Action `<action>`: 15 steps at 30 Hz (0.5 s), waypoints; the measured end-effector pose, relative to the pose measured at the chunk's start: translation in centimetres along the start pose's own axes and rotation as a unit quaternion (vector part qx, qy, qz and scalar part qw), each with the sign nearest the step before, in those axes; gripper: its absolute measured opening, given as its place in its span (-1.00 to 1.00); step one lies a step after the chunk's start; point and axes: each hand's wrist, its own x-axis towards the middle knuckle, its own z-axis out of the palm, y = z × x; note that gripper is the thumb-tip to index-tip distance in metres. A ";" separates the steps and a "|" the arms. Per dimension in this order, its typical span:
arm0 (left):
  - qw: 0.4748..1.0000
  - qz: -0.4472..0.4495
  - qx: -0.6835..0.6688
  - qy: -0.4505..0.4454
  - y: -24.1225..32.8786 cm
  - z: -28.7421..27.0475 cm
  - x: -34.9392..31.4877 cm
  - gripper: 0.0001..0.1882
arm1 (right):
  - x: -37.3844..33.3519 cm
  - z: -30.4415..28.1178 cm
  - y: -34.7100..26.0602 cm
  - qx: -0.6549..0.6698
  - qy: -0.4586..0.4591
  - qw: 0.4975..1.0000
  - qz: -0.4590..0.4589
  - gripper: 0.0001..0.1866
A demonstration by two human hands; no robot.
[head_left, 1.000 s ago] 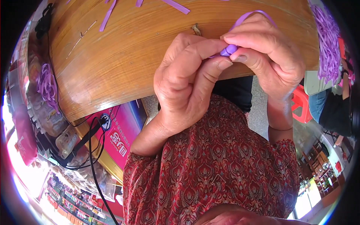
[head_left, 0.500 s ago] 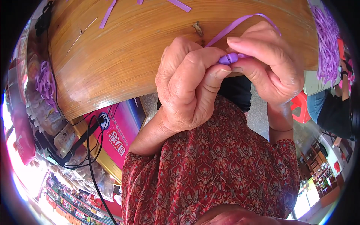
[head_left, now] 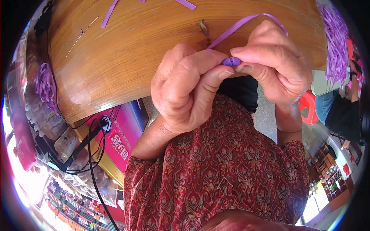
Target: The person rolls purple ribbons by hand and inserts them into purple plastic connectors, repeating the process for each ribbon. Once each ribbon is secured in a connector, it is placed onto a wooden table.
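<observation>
A small purple plastic lanyard clasp [head_left: 232, 61], rounded like a barrel with a narrow gap round it, is held between my two hands above the table's near edge. The thumb and forefinger of my left hand [head_left: 187, 82] pinch its left end. From the other side, the thumb and forefinger of my right hand [head_left: 279, 63] close on its right end, and the fingertips hide part of it. A purple ribbon [head_left: 239, 26] arches behind my hands, from behind the left fingers to the back of the right hand.
The wooden table [head_left: 127, 54] carries ribbon pieces [head_left: 109, 14] and a thin metal rod [head_left: 82, 35]. Purple ribbon bundles hang at the right [head_left: 336, 46] and left [head_left: 46, 86]. Black cables [head_left: 91, 154] run down the left side. A red stool [head_left: 308, 107] and another person [head_left: 343, 111] are at the right.
Both hands and the clasp have shifted slightly left. My right fingertips, earlier on the ribbon beside the clasp, now touch its right end.
</observation>
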 end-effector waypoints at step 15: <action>0.937 -0.144 -0.312 0.054 -0.2 0.5 -0.1 -0.88 | -0.4 -0.4 -0.4 0.021 0.039 0.999 0.020 -0.76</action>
